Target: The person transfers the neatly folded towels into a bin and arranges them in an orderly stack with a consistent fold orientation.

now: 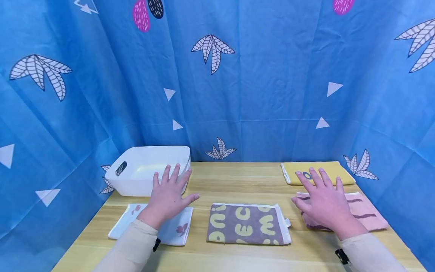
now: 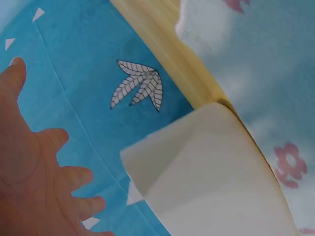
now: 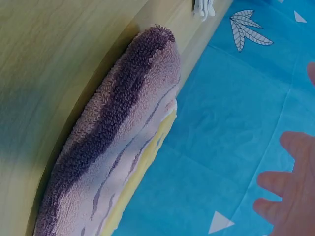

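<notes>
My left hand (image 1: pixel 168 197) hovers with spread fingers above a folded white towel (image 1: pixel 175 228) with pink motifs, its fingertips overlapping the white plastic basket (image 1: pixel 136 185) in the head view. On the other side, my right hand (image 1: pixel 323 202) is held over a folded pink towel (image 1: pixel 367 211) with dark stripes, fingers spread and nothing in them. Behind that lies a folded yellow towel (image 1: pixel 319 168). Between the hands sits a folded purple towel (image 1: pixel 249 224) with yellow-green letters. In the right wrist view the pink towel (image 3: pixel 118 113) shows a thick looped edge.
A wooden table (image 1: pixel 234 177) carries all of these things. Blue patterned cloth (image 1: pixel 265 94) hangs behind it and along both sides. The basket stands at the back left, near the cloth, with an oval handle hole in its side.
</notes>
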`<move>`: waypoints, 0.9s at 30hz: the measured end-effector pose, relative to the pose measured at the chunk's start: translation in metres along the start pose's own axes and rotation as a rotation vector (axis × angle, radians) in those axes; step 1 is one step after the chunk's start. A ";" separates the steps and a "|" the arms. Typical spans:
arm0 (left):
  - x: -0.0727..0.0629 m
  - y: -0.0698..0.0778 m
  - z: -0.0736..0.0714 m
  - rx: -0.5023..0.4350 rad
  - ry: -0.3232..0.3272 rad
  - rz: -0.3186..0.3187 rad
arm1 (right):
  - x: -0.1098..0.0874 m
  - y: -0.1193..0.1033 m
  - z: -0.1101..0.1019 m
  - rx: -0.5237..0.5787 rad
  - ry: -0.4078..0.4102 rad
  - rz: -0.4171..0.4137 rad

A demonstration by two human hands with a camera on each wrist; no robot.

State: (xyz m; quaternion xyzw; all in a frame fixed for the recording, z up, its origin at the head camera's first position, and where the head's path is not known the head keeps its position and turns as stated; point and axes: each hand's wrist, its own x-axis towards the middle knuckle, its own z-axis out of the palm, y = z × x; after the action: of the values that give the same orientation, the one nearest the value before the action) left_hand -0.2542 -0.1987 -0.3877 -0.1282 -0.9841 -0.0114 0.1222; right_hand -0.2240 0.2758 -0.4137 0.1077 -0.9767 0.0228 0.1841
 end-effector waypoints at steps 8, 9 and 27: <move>0.008 -0.022 0.003 -0.012 -0.015 -0.012 | 0.000 0.001 -0.003 0.005 -0.020 0.006; 0.009 -0.026 0.004 -0.010 -0.019 -0.015 | 0.000 0.001 -0.003 0.006 -0.024 0.008; 0.007 -0.099 0.014 -0.059 -0.080 -0.098 | -0.005 -0.001 0.001 0.015 -0.059 0.046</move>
State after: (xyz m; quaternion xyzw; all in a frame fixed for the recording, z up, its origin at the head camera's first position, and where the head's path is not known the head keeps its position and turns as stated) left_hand -0.2892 -0.2918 -0.3989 -0.0835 -0.9926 -0.0414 0.0783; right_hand -0.2196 0.2761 -0.4164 0.0875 -0.9837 0.0313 0.1539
